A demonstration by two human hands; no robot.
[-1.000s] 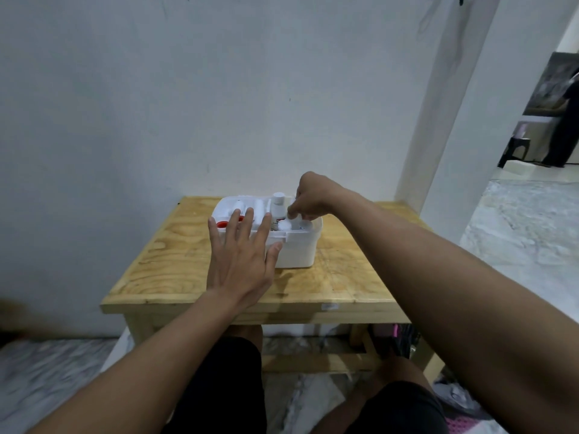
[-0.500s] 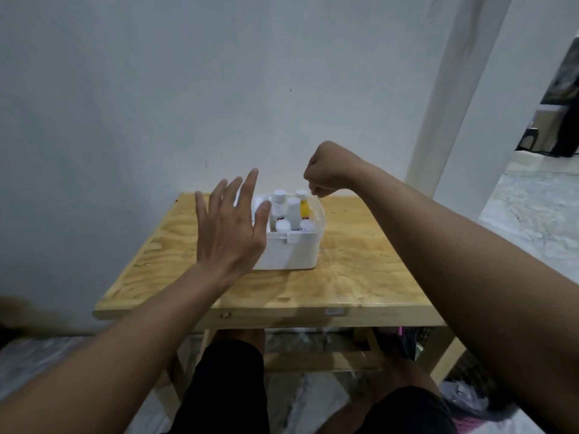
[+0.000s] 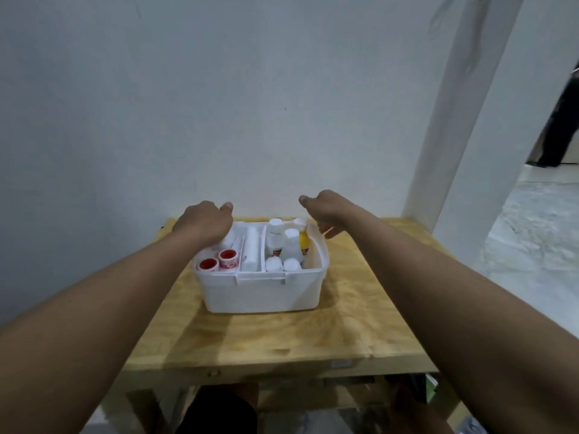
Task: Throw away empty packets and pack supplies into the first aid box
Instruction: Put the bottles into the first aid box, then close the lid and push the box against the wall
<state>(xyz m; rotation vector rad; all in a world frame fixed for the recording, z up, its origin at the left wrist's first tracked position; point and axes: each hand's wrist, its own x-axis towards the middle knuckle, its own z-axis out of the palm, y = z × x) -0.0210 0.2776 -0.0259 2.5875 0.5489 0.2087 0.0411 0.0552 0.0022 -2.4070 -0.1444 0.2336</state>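
A: White plastic, open-topped: the first aid box (image 3: 261, 291) stands at the centre of the frame on the pale plywood worktop (image 3: 250, 336), its long axis running left to right across the picture.

B: And the contents?

A: Three compartments. Left: two red-centred tape rolls (image 3: 218, 260). Middle: a white gauze roll (image 3: 251, 249) lying front to back. Right: upright white-capped bottles (image 3: 283, 245), one of them yellow (image 3: 303, 241).

B: Where are the hands relative to the box?

A: Both reach past it toward the far rim, in the middle of the frame. The left hand (image 3: 205, 223) hangs over the box's far-left corner, fingers curled down; whether it touches the rim or anything under it cannot be told. The right hand (image 3: 324, 208) sits just beyond the far-right corner, fingers loosely bent, grasping nothing that shows.

B: So neither grip is closed on an item?

A: The right looks empty; the left grip is hidden beneath the hand.

B: Which relation governs the next move?

A: Judged from this layout, the hands bracket the box's two short ends, one at each end of its long axis, each about equally near. No lid and no loose packets are visible on the worktop, so packing appears nearly complete.
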